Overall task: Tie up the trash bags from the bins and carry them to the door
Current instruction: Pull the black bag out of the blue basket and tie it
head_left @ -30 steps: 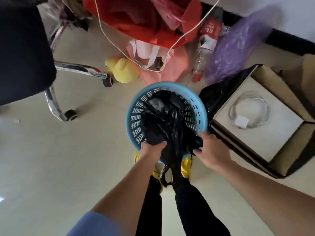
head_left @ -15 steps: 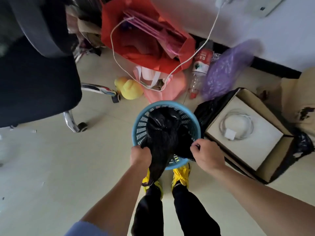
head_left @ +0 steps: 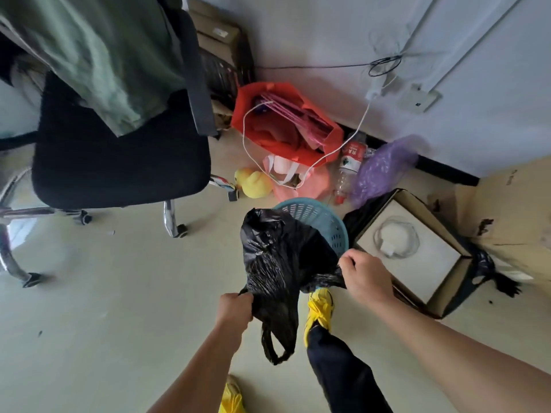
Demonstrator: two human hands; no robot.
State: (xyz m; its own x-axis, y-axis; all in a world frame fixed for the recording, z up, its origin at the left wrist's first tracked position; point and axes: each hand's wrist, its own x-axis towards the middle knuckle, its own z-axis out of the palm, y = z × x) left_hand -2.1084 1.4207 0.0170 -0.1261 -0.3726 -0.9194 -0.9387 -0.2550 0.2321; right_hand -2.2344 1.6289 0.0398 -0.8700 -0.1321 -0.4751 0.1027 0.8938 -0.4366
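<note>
Head view: left hand [head_left: 235, 307] grips one edge of the black trash bag [head_left: 280, 257], held up over the blue bin [head_left: 325, 222] at its 1 o'clock; beyond, at 12 o'clock, a bottle [head_left: 350, 162] wears a red label, writing unreadable; right hand [head_left: 365, 274] pinches the bag's other edge

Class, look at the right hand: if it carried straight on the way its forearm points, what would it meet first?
The black trash bag itself: the right hand pinches its edge, and the bulk lies directly ahead. The blue bin probably sits lower, though depth is unclear.
</note>
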